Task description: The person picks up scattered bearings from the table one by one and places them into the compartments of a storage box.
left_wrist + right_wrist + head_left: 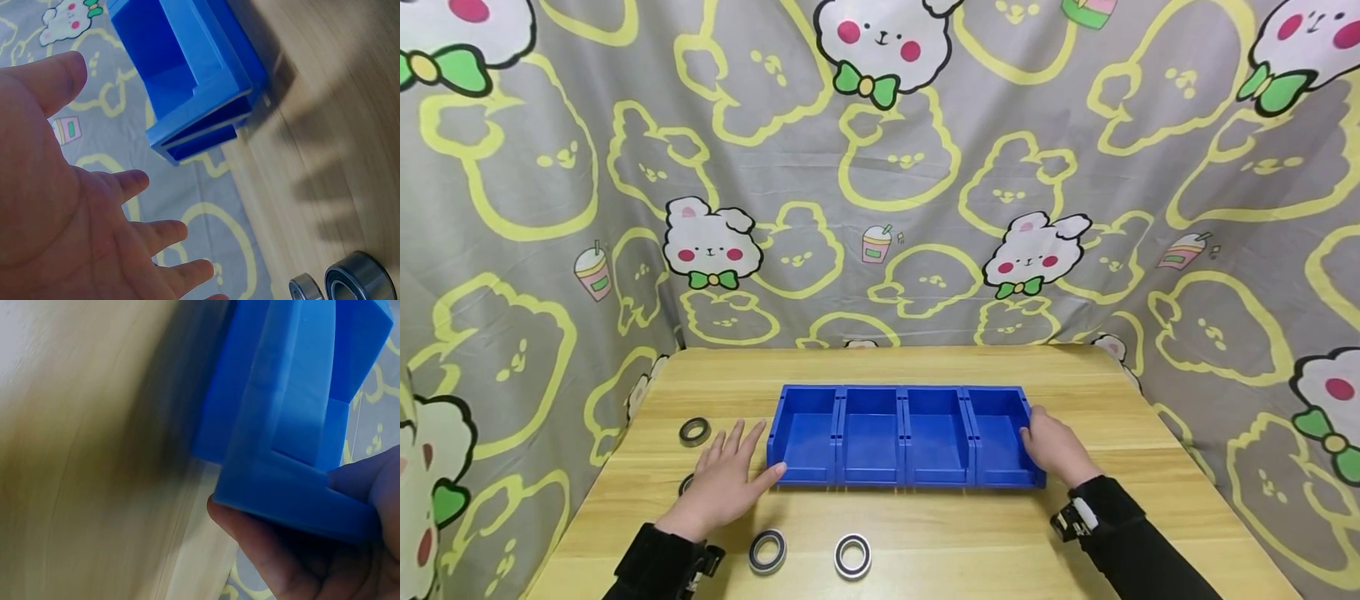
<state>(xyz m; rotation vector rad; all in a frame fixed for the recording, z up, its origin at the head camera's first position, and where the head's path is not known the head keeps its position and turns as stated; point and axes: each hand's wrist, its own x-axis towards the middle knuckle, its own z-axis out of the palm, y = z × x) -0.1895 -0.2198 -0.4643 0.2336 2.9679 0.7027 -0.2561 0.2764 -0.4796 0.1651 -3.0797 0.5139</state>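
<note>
A row of several joined blue plastic bins (868, 477) stands on the wooden table. My right hand (1060, 446) grips the wall at the row's right end; the right wrist view shows the thumb (359, 478) on the inner side and fingers under the outside. Beside the left end, my left hand (722, 483) is spread with straight fingers, its thumb close to the bin's corner. In the left wrist view that palm (56, 206) is apart from the bin (206, 106) and holds nothing.
Ring-shaped bearings lie on the table (940, 550): one at the left (684, 433), one partly hidden behind my left hand (684, 485), and two in front, a left one (753, 554) and a right one (838, 557). A patterned grey curtain (917, 229) surrounds the table.
</note>
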